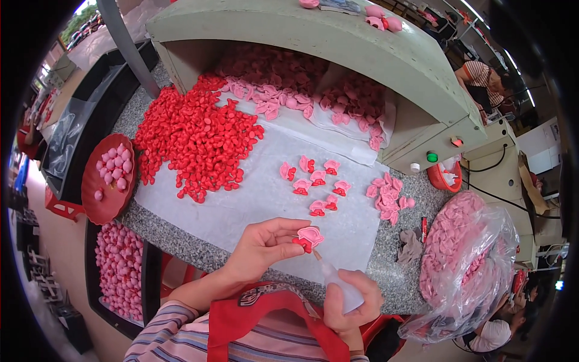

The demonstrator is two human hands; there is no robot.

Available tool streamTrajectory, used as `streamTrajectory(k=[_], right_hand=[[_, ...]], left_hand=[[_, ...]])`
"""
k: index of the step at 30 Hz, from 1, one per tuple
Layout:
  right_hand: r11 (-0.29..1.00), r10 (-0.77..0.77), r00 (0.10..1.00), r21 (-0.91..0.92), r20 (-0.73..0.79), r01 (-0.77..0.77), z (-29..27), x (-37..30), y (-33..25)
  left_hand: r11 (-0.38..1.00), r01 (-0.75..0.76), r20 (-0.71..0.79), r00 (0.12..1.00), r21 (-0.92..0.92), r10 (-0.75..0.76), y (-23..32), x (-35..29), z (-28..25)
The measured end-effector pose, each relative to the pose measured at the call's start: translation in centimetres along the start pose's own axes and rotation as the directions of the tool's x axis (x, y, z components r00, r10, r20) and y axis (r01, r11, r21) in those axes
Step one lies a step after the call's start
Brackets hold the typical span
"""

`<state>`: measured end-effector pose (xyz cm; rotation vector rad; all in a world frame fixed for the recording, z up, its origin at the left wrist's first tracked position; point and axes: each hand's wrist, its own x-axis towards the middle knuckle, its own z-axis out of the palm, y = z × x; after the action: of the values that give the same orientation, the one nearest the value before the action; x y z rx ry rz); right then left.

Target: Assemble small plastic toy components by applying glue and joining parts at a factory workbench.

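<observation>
Altogether, two hands (pixel 260 250) hold one bottle (pixel 335 278), one pink-red piece (pixel 309 236) (eight others (pixel 301 187)).

Over the near part of the table (pixel 386 271), our left grip (pixel 262 244) closes in a pinch, thumb and fingers pointing rightward along it, while our left forearm (pixel 211 289) slants up from beyond the table's near edge. Our right grip (pixel 359 298) sits lower, at that same near edge, its fingers curled round in a squeezing hold opposite the thumb, with only a short stretch of right forearm (pixel 353 339) showing on our side of the table.
</observation>
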<state>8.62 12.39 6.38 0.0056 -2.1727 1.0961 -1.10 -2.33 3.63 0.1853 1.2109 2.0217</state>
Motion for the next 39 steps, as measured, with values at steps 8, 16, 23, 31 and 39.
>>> streamTrajectory(k=[8,16,23,31,39], right_hand=[[0.997,-0.081,0.995,-0.006,0.064,0.082,0.3,0.5,-0.5],[1.0,-0.004,0.996,-0.008,0.088,0.005,0.5,0.7,-1.0],[1.0,0.006,0.996,0.0,0.086,-0.006,0.5,0.7,-1.0],[0.995,-0.092,0.991,-0.014,0.097,0.094,0.2,0.8,-0.8],[0.997,-0.076,0.995,-0.008,0.072,0.076,0.5,0.8,-0.8]], left_hand=[[0.998,-0.06,-0.031,0.998,-0.032,0.059,-0.1,-0.3,0.2],[0.997,-0.058,-0.028,0.998,-0.057,0.057,0.3,-0.5,0.5],[0.999,-0.017,-0.025,1.0,-0.033,0.016,0.3,-0.5,0.6],[0.999,-0.023,-0.029,0.999,-0.029,0.022,0.1,-0.4,0.6],[1.0,-0.014,-0.036,0.999,-0.015,0.014,0.1,-0.5,0.6]])
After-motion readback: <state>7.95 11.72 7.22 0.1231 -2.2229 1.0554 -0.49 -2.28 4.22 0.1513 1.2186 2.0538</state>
